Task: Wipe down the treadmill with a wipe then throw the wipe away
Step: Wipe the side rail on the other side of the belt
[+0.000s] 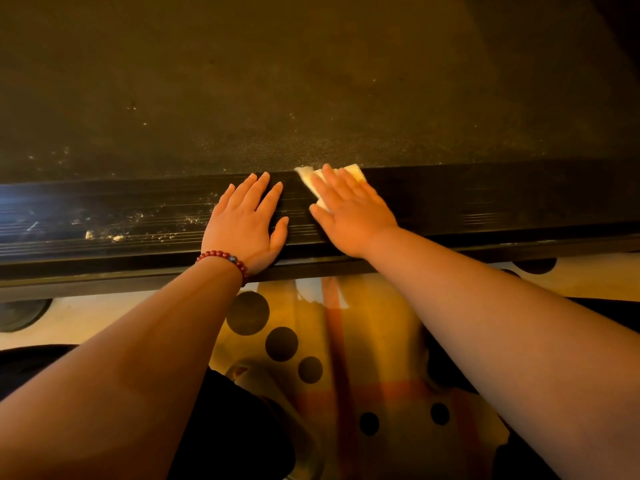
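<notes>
Pressing the pale wipe [355, 170] flat on the ribbed side rail [485, 202] of the treadmill with the right hand [349, 216], fingers straight and close together, not curled around it, pointing away toward the belt [311, 81]. Covering most of the wipe, leaving in sight only one corner at the far left, one at the far right and a small one near the thumb. Lying at the far edge of the rail, just at the seam with the belt, turned a little askew to the ribs; long axis hard to tell under the palm, seemingly left to right along the rail. Resting the left hand [247, 220] just beside, apart from the wipe, flat and open on the same rail, fingers a little spread and pointing toward the belt, holding nothing, a red bead bracelet [225, 261] on the wrist. Stretching left to right across the whole view with rail and belt, long axis the same way. Carrying pale crumbs [117, 237] on the rail to the left of both hands and fine specks on the belt. Below the near edge, a yellow rug [363, 341] with dark dots.
</notes>
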Motion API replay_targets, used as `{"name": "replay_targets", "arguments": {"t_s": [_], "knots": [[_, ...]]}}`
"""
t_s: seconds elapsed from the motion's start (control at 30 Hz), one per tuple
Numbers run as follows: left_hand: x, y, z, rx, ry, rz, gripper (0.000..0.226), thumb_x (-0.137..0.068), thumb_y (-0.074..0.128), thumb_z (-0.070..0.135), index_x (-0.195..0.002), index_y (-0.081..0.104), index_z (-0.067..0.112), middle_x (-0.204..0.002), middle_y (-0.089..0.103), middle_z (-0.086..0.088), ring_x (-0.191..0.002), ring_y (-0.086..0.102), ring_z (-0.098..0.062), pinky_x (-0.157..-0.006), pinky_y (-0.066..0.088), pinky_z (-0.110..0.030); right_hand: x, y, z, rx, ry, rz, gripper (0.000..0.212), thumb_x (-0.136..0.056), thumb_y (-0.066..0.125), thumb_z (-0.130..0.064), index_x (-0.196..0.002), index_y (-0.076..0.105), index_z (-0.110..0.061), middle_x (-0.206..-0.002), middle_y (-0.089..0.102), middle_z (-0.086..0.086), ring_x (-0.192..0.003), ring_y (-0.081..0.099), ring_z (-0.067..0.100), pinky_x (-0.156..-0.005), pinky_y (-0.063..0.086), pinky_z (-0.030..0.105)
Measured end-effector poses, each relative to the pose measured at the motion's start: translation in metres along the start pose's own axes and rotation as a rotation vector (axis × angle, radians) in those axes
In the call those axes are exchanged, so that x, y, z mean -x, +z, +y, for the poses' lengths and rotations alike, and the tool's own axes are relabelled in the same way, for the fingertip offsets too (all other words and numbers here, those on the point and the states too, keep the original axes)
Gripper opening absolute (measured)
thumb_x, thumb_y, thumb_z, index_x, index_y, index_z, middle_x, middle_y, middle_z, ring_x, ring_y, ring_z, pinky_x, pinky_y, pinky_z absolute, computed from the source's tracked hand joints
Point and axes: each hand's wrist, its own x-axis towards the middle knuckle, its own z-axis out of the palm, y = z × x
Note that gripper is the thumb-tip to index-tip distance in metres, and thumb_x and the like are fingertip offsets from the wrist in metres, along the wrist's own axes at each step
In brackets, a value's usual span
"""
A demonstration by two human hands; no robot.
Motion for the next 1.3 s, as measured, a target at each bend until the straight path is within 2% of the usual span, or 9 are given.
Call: {"name": "replay_targets", "arguments": {"t_s": [0.17, 0.37, 0.5, 0.6, 0.8, 1.0, 1.07, 1.2, 1.3], "knots": [[-0.001, 0.0, -0.001, -0.009, 0.001, 0.005, 0.06, -0.1, 0.03, 0.047, -0.152, 0.022, 0.02, -0.16, 0.017, -0.006, -0.148, 0.011, -0.024, -0.119, 0.007, -0.041, -0.01, -0.002, 0.005, -0.047, 0.305, 0.091, 0.062, -0.102, 0.02, -0.049, -0.155, 0.001, -0.023, -0.163, -0.004, 0.001, -0.149, -0.004, 0.023, -0.119, 0.003, 0.044], [0.0, -0.001, 0.001, -0.011, -0.003, -0.002, 0.059, -0.1, 0.027, 0.046, -0.153, 0.02, 0.021, -0.161, 0.014, -0.005, -0.148, 0.009, -0.022, -0.119, 0.005, -0.04, -0.009, -0.003, -0.01, 0.012, -0.079, -0.03, 0.056, -0.104, 0.018, -0.046, -0.154, 0.0, -0.031, -0.163, -0.006, -0.006, -0.149, -0.009, 0.017, -0.119, -0.001, 0.041], [0.0, 0.0, 0.0, -0.012, 0.001, 0.002, 0.058, -0.1, 0.028, 0.046, -0.153, 0.021, 0.02, -0.16, 0.016, -0.005, -0.148, 0.011, -0.023, -0.119, 0.006, -0.04, -0.01, -0.005, 0.015, -0.044, 0.175, 0.094, 0.054, -0.104, 0.02, -0.046, -0.154, 0.008, -0.03, -0.162, 0.007, -0.002, -0.149, 0.001, 0.023, -0.118, 0.007, 0.043], [0.0, 0.0, 0.0, -0.007, 0.0, 0.005, 0.058, -0.1, 0.028, 0.045, -0.153, 0.022, 0.02, -0.16, 0.017, -0.005, -0.148, 0.011, -0.023, -0.119, 0.007, -0.041, -0.005, -0.002, 0.012, -0.044, 0.306, 0.069, 0.059, -0.103, 0.016, -0.049, -0.155, 0.0, -0.027, -0.163, -0.002, -0.001, -0.149, -0.005, 0.023, -0.119, 0.002, 0.044], [-0.001, 0.001, -0.001, -0.016, -0.004, -0.013, 0.06, -0.099, 0.025, 0.047, -0.153, 0.019, 0.022, -0.161, 0.014, -0.004, -0.148, 0.009, -0.022, -0.119, 0.006, -0.04, 0.018, 0.005, -0.005, 0.011, -0.023, -0.042, 0.058, -0.103, 0.015, -0.05, -0.154, -0.005, -0.032, -0.162, -0.012, -0.007, -0.148, -0.012, 0.018, -0.119, -0.002, 0.041], [0.001, 0.001, -0.001, -0.017, 0.004, 0.01, 0.058, -0.1, 0.022, 0.046, -0.152, 0.022, 0.02, -0.16, 0.018, -0.006, -0.148, 0.012, -0.023, -0.119, 0.007, -0.04, 0.023, 0.006, 0.019, -0.055, 0.343, 0.094, 0.062, -0.102, 0.018, -0.052, -0.154, -0.006, -0.028, -0.163, -0.009, -0.001, -0.149, -0.006, 0.022, -0.119, 0.002, 0.043], [0.0, 0.001, 0.0, -0.019, 0.005, 0.01, 0.059, -0.099, 0.021, 0.047, -0.152, 0.023, 0.02, -0.16, 0.018, -0.006, -0.148, 0.013, -0.024, -0.119, 0.007, -0.041, 0.025, 0.008, 0.004, -0.064, 0.279, 0.044, 0.065, -0.101, 0.018, -0.054, -0.153, -0.008, -0.028, -0.162, -0.014, -0.001, -0.149, -0.011, 0.021, -0.119, -0.003, 0.042], [0.002, 0.001, 0.001, -0.019, -0.001, 0.007, 0.057, -0.101, 0.028, 0.043, -0.152, 0.022, 0.019, -0.16, 0.017, -0.006, -0.148, 0.012, -0.023, -0.119, 0.008, -0.042, 0.038, 0.017, -0.015, 0.023, -0.037, -0.007, 0.067, -0.1, 0.019, -0.055, -0.154, -0.009, -0.027, -0.161, -0.017, -0.003, -0.148, -0.016, 0.019, -0.118, -0.007, 0.04], [0.001, 0.0, 0.001, -0.029, -0.006, -0.005, 0.057, -0.101, 0.027, 0.043, -0.153, 0.02, 0.021, -0.161, 0.015, -0.005, -0.148, 0.01, -0.023, -0.119, 0.006, -0.041, 0.045, 0.015, -0.003, 0.065, -0.07, -0.024, 0.065, -0.101, 0.018, -0.055, -0.153, -0.01, -0.029, -0.161, -0.018, -0.005, -0.147, -0.017, 0.017, -0.118, -0.009, 0.038]]}}
